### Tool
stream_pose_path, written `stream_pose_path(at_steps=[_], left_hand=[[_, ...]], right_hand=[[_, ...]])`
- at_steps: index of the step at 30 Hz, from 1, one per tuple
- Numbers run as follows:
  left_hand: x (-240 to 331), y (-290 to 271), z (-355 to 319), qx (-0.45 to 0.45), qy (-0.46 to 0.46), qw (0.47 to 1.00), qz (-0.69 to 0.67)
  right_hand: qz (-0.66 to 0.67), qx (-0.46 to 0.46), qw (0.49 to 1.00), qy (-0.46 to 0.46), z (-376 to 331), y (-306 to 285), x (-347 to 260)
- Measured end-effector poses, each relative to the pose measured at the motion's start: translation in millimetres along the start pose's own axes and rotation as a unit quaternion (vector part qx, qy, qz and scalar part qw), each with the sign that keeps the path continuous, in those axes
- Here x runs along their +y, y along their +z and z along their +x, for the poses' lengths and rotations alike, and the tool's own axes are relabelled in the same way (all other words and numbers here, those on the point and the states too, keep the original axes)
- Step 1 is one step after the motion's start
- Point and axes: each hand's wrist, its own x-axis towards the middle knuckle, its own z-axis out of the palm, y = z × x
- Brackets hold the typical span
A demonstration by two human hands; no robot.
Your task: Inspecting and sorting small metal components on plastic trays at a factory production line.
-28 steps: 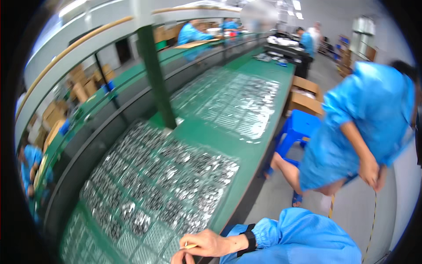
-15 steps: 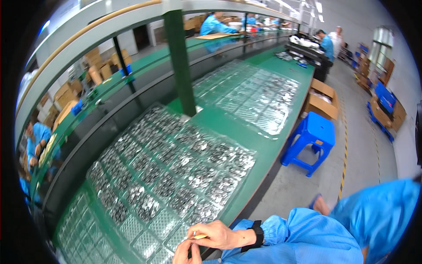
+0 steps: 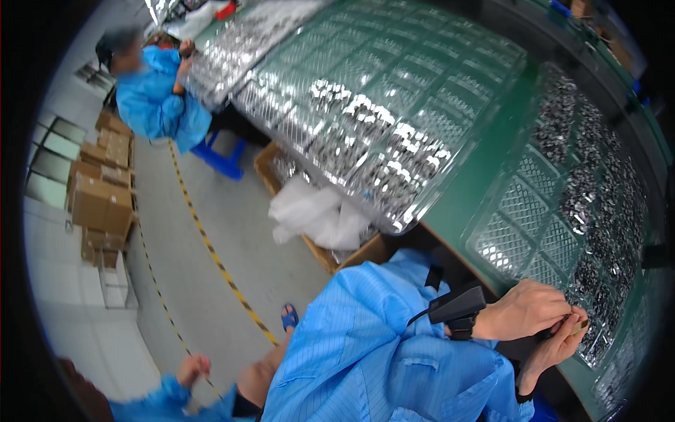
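Note:
My left hand [image 3: 524, 308], with a black device strapped at the wrist, reaches in at the lower right with its fingers pinched together. What its fingertips hold is too small to make out. Just below, touching it, my right hand [image 3: 554, 349] is closed on a small yellowish piece [image 3: 580, 327] at its fingertips. Both hands are over the near edge of a clear plastic tray [image 3: 503, 246] with square compartments. Many small shiny dark metal parts [image 3: 594, 278] fill several compartments; those at its left end show bare ribbed plastic.
More clear trays [image 3: 422, 77] of metal parts lie along the green bench [image 3: 467, 204]. An open carton [image 3: 320, 250] with white wrapping [image 3: 320, 211] stands beside it. A co-worker in blue [image 3: 158, 95] works at the far left; another person's hand [image 3: 193, 369] shows at the lower left.
My view has swung left along the bench, so the hands now appear at the lower right. They stay close together, and the yellowish piece is still at the right hand's fingers.

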Motion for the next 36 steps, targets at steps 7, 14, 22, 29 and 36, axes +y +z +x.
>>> stream_pose_path(at_steps=[7, 14, 22, 29, 36], left_hand=[[-6.1, 13.6, -7.1, 0.06, 0.07, 0.995, -0.047], [-15.7, -74.2, -53.9, 0.064, -0.025, 0.998, 0.003], [-126.7, -359.6, -260.9, -0.665, -0.322, 0.305, 0.601], [-155.8, -302.2, -311.8, -0.609, -0.302, 0.508, 0.529], [-142.6, -364.6, -268.2, -0.698, -0.24, 0.381, 0.557]], right_hand=[[-0.017, 0.148, 0.988, 0.033, 4.2, 13.8, -20.0], [-0.169, 0.127, 0.977, -0.018, -1.8, 27.3, -22.3], [-0.141, 0.122, 0.978, -0.091, -5.2, 29.5, -20.5], [-0.164, 0.127, 0.977, -0.047, -4.3, 20.1, -22.7], [-0.115, 0.145, 0.978, -0.101, 3.0, -13.9, 17.3]])
